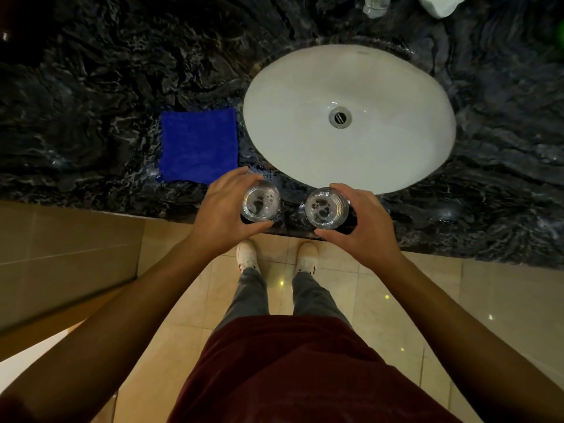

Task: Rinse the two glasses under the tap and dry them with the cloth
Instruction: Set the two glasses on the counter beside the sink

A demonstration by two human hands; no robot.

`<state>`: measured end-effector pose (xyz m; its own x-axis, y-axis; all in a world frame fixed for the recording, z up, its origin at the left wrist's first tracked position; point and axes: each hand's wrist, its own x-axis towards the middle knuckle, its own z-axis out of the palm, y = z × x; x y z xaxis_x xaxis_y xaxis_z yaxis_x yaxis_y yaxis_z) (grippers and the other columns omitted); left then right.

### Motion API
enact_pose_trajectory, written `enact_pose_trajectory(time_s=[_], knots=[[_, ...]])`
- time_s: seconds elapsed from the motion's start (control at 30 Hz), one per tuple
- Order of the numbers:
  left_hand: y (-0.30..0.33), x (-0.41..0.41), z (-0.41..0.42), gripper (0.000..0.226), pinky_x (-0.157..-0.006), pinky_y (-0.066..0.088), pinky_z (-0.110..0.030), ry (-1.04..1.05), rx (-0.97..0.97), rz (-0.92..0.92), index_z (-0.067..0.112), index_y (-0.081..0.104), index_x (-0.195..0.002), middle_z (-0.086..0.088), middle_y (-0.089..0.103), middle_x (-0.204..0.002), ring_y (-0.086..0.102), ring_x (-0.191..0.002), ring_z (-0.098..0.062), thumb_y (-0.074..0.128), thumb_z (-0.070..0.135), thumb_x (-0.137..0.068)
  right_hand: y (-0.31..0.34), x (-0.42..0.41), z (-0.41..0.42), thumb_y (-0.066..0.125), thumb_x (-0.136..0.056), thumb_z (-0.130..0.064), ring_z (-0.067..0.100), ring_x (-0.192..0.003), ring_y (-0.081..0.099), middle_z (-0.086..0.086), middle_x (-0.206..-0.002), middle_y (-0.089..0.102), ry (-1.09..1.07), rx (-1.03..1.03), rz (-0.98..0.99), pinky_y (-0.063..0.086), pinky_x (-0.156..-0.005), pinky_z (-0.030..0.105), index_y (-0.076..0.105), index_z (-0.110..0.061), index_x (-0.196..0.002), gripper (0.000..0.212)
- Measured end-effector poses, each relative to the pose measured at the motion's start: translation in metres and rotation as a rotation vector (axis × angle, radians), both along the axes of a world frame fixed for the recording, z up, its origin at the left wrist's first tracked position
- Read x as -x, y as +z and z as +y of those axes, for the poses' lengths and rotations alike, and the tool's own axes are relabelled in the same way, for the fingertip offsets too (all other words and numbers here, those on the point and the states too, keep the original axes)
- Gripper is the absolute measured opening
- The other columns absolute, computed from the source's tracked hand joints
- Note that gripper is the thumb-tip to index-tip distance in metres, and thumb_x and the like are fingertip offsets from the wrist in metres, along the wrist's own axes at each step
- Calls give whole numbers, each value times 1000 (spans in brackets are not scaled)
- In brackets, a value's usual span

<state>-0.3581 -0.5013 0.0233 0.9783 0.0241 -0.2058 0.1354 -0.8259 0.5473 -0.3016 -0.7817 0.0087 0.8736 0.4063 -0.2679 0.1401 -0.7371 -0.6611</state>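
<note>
Two clear glasses stand upright at the front edge of the dark marble counter [91,87]. My left hand [224,213] grips the left glass [260,203] with fingers and thumb curled round it. My right hand [363,222] grips the right glass [326,208] the same way. A folded blue cloth [198,145] lies flat on the counter just behind and left of my left hand. The white oval sink [305,87] with its metal drain [340,117] sits behind the glasses. The tap is not in view.
At the counter's far edge stand a clear bottle [375,4] and a white object [439,6]. Tiled floor and my shoes [277,254] show below the counter's front edge. A beige wall panel [61,254] runs along the left.
</note>
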Motion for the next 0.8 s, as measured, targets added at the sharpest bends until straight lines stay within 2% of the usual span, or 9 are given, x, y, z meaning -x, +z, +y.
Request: enact_pose_trajectory(time_s=[0.2,0.4,0.6,0.8], knots=[[-4,-2,2,83,-113,30,-40,-10,21,-35,18,51,-140,-6,57,-142,42,-141,-24,90,43,-70,0,-3,-5,91,-72,-46,19,-127,52,1,-136,63,23,10,0,43,-98,34,49,-26,-146,88],[-7,-1,2,80,-112,31,-34,12,36,-42,17,51,-140,-3,57,-140,44,-138,-21,87,43,-73,-1,-5,-5,90,-74,-44,15,-124,52,-4,-135,62,50,-18,21,43,-97,32,48,-27,-144,83],[-6,0,-2,80,-112,38,-42,24,19,-35,18,48,-141,-4,57,-140,46,-135,-22,84,43,-75,-1,-7,-6,88,-74,-47,16,-124,53,-6,-134,63,70,-7,12,50,-97,38,47,-30,-143,82],[-2,-1,-5,81,-110,40,-43,23,-17,-13,20,46,-142,-5,57,-139,48,-133,-24,85,41,-75,-4,-6,-5,88,-74,-49,17,-122,54,-6,-133,63,68,-12,-6,51,-95,38,45,-32,-142,83]])
